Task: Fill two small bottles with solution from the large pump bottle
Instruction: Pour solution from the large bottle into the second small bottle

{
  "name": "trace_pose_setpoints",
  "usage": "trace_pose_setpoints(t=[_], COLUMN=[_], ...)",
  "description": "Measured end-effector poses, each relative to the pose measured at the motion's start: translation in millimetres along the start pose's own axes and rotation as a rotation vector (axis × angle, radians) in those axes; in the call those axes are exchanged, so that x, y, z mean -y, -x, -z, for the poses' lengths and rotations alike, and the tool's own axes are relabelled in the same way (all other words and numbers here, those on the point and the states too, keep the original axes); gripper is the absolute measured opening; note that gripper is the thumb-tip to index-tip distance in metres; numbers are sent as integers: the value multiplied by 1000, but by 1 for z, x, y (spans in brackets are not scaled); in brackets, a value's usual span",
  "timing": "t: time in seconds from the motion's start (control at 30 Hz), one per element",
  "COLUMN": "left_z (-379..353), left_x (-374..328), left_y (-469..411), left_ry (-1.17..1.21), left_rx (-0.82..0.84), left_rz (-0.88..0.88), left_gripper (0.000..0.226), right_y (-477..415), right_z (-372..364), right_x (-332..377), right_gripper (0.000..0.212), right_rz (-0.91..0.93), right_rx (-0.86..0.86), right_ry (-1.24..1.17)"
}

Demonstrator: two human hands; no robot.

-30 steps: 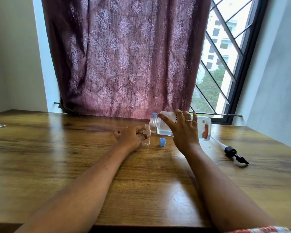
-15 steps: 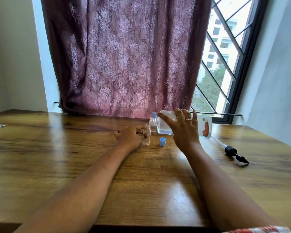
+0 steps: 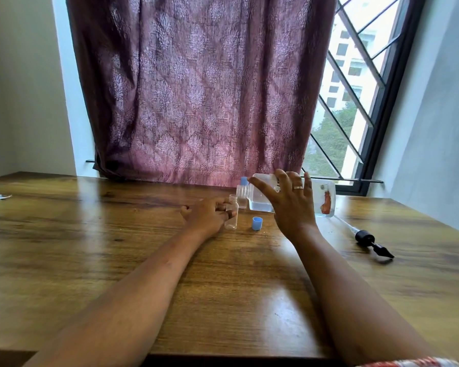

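On my feed, the left hand [image 3: 210, 216] pinches a small bottle [image 3: 232, 214] upright; the right hand [image 3: 292, 206] grips the large bottle [image 3: 326, 193], tipped sideways, neck just beside it. A blue cap [image 3: 257, 223] lies between the hands.

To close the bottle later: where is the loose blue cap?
Head view: the loose blue cap stands on the table, between the small bottle and the right hand.

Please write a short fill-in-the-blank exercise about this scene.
The right hand grips the large bottle, which is tilted, not ___.
The left hand holds a small bottle whose mouth is ___.
The loose cap on the table is coloured ___.
The detached pump is coloured ___.
Answers: upright; open; blue; black.
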State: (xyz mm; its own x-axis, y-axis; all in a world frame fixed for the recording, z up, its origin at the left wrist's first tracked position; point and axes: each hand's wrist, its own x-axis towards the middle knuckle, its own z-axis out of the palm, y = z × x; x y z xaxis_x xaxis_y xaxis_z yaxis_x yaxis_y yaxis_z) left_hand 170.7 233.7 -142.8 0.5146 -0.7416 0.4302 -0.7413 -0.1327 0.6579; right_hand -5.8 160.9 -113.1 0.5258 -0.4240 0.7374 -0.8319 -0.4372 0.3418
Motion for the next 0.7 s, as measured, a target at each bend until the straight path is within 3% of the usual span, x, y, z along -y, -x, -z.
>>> trace_pose_setpoints(t=[0.7], left_z=[1], left_x=[-1], left_y=[1], left_ry=[-6], left_rx=[3], left_rz=[-10], left_gripper=[35], right_y=[0], right_z=[4], right_x=[-2], right_gripper=[99], right_rz=[29], right_rx=[-4], right_ry=[-76])
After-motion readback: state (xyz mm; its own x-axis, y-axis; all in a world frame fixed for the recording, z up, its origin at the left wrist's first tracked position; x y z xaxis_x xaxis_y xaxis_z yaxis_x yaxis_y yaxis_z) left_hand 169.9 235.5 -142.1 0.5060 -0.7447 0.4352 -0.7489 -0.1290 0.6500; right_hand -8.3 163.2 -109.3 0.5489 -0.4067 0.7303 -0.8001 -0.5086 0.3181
